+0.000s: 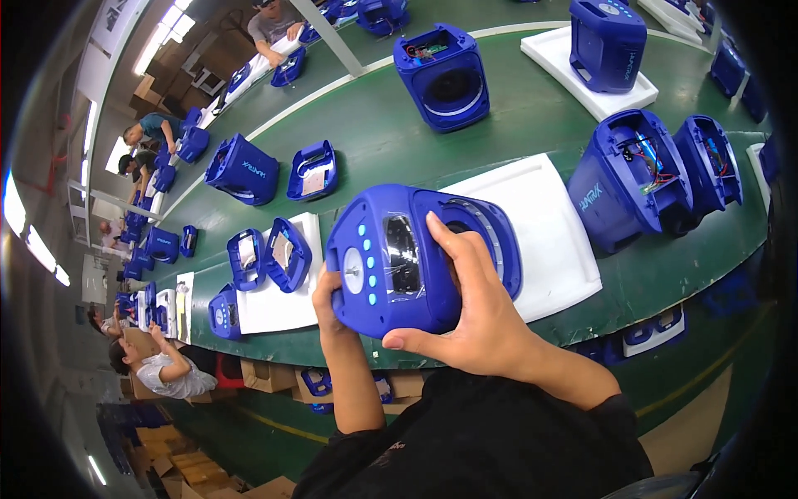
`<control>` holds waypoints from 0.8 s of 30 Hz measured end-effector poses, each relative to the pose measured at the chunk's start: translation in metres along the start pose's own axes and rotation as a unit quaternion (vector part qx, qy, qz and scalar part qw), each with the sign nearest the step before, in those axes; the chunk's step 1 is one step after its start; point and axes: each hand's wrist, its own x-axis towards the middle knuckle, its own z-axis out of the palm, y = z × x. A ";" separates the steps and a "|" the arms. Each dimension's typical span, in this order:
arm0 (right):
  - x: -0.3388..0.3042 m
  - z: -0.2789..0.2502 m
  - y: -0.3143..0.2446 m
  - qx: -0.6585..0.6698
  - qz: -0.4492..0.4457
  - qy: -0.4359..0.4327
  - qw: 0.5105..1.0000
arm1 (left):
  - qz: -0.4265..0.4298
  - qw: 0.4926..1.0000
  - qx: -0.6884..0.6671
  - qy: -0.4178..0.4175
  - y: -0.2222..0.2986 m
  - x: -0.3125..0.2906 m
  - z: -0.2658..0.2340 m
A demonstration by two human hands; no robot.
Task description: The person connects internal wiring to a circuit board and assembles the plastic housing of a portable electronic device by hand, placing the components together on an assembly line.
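In the head view, both hands hold a blue speaker housing point(420, 258) up at the centre of the frame, above the near edge of a green conveyor belt point(374, 133). The right hand point(474, 308) comes in from five o'clock and is closed over the housing's near side, fingers point(445, 241) laid across the top beside a clear oval window and the thumb hooked under the lower edge. The left hand point(326, 299) rises from six o'clock and clasps the housing's left end from below; only the knuckles and fingertips show, so how far it wraps round cannot be told. The housing's control face, with a row of pale round buttons and a light dial, points toward nine o'clock. Behind it, toward three o'clock, lies a white foam tray point(549, 241) on the belt. At two o'clock stand two open blue shells point(657, 179) with wiring showing inside. At twelve o'clock sits another blue speaker body point(445, 76) with its round opening facing the camera. At nine o'clock blue handle parts point(270, 258) rest on a second white tray point(274, 308). Other workers point(166, 370) sit along the belt toward eight and ten o'clock.
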 end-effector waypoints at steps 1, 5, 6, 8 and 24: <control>0.006 -0.002 0.003 -0.006 -0.021 -0.001 1.000 | 0.016 1.000 -0.002 0.025 0.010 0.000 0.023; 0.060 -0.015 -0.001 -0.059 -0.081 -0.060 0.993 | 0.145 0.988 0.044 -0.027 0.054 0.034 0.027; 0.079 -0.017 0.010 -0.061 -0.080 -0.067 0.993 | 0.177 0.980 0.070 -0.059 0.061 0.057 0.016; 0.123 -0.008 0.052 0.092 -0.039 -0.040 0.994 | 0.180 0.980 0.074 -0.036 0.075 0.106 0.021; 0.311 -0.053 0.185 -0.302 -0.120 0.105 0.940 | 0.046 0.962 0.265 0.047 0.077 0.344 0.003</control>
